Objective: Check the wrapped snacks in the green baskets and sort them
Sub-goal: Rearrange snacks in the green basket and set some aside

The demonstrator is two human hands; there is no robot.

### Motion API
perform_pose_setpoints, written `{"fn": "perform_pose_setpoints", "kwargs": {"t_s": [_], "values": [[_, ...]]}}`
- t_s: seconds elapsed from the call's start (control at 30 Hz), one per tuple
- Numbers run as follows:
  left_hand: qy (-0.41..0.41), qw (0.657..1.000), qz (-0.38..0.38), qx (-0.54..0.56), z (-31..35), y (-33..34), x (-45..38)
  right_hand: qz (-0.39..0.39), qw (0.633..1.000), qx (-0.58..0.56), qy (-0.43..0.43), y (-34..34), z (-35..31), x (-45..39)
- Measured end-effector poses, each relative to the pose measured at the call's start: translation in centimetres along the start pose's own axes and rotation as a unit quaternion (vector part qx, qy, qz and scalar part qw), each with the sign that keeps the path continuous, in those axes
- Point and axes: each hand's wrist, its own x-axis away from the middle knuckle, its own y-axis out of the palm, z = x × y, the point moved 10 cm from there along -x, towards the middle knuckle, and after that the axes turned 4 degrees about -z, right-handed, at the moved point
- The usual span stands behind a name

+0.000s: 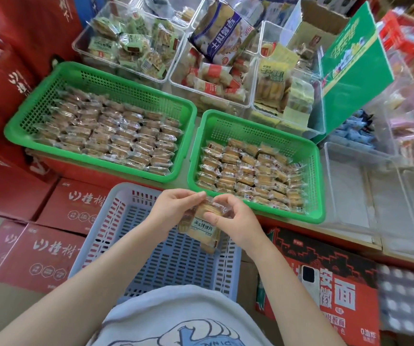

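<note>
Both hands hold one clear-wrapped snack [202, 227] with biscuits inside, over the near right part of a pale blue basket [151, 248]. My left hand [173, 208] pinches the wrapper's top left. My right hand [231, 218] pinches its top right, thumb on the pack. Behind them stand two green baskets. The large left green basket [26, 121] holds rows of wrapped snacks [108, 136]. The smaller right green basket [318, 176] holds rows of wrapped snacks [248, 176] too.
Clear plastic bins [176, 81] of assorted packaged snacks stand behind the green baskets, with a green sign board [350, 78] at the right. Clear bins [365, 196] stand at the right. Red cartons [38, 255] lie at left; a phone [307, 277] rests on a red box at lower right.
</note>
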Motion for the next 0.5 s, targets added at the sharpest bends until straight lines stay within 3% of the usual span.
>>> {"fn": "perform_pose_setpoints", "kwargs": {"t_s": [0.13,0.2,0.27,0.37,0.5], "values": [[0.071,0.982,0.083,-0.151,2.4,-1.3,-3.2,0.04,0.999,-0.003,0.003,-2.0,0.6,-2.6],[0.117,0.95,0.105,-0.268,3.4,-1.5,-5.4,0.104,0.994,-0.02,0.008,-4.1,1.0,-4.0],[0.12,0.899,0.093,-0.41,3.1,-1.0,-7.6,0.162,0.985,-0.053,0.018,-6.3,1.4,-5.5],[0.079,0.797,0.042,-0.598,1.3,-0.1,-10.8,0.202,0.976,-0.074,0.027,-8.9,1.2,-8.2],[0.052,0.711,-0.002,-0.701,-0.5,0.2,-13.4,0.228,0.973,-0.032,-0.002,-11.2,0.2,-13.2]]}}
